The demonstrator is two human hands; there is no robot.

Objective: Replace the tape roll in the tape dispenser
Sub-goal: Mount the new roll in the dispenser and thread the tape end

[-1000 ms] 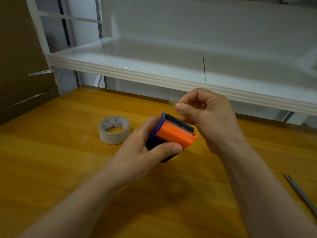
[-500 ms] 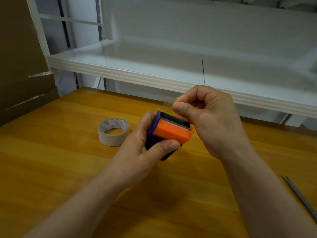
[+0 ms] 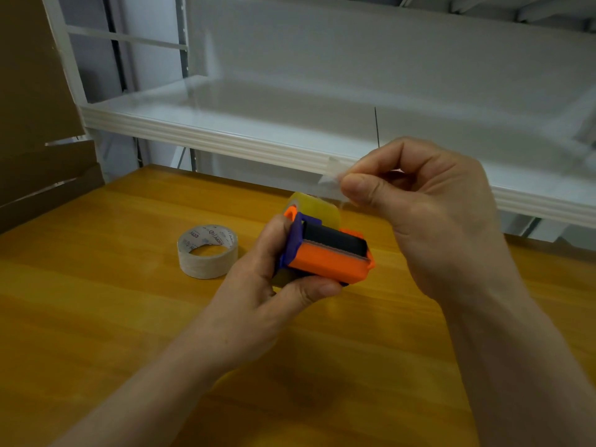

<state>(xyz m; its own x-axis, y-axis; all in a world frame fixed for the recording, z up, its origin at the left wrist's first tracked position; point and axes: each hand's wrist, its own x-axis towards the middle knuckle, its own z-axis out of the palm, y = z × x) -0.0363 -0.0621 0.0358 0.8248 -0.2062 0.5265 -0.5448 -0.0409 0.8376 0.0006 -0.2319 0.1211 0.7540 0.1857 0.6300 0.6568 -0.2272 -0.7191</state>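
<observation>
My left hand [image 3: 277,285] grips an orange and purple tape dispenser [image 3: 329,256] just above the wooden table [image 3: 96,317]. A clear yellowish tape roll [image 3: 314,208] sits inside it at the far end. My right hand [image 3: 429,214] pinches the loose end of clear tape [image 3: 329,183] between thumb and forefinger, up and to the right of the dispenser. A second roll [image 3: 208,251], nearly used up with a printed cardboard core, lies flat on the table left of the dispenser.
A white shelf [image 3: 225,137] runs across just behind the table, close above my right hand. Brown cardboard [image 3: 35,124] stands at the left. The table reaches toward me under both forearms.
My right hand has drawn the tape end up and to the right, away from the dispenser. The dispenser has tilted so the clear roll inside now shows.
</observation>
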